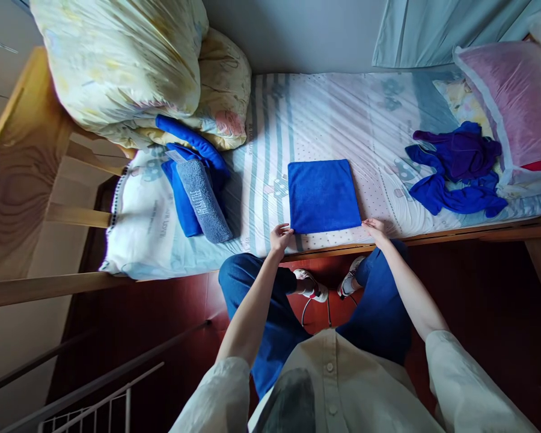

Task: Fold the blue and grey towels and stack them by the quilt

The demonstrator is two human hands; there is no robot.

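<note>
A blue cloth (324, 195), flat and nearly square, lies on the patterned bed sheet (270, 132) in front of me. With fingers pinched, my left hand (281, 237) holds its near left corner. At the near right corner my right hand (375, 230) grips the edge between thumb and fingers. The cloth's far edge rests on the sheet, untouched. Both arms reach down from my short sleeves, hands at the bed's near edge.
To the left lie a rolled grey towel (204, 201) and folded blue cloths (180, 207), below a bulky quilt (130, 60). Crumpled blue and purple cloths (460, 162) sit at right, beside a pink pillow (514, 102). A wooden bed end (22, 180) stands far left.
</note>
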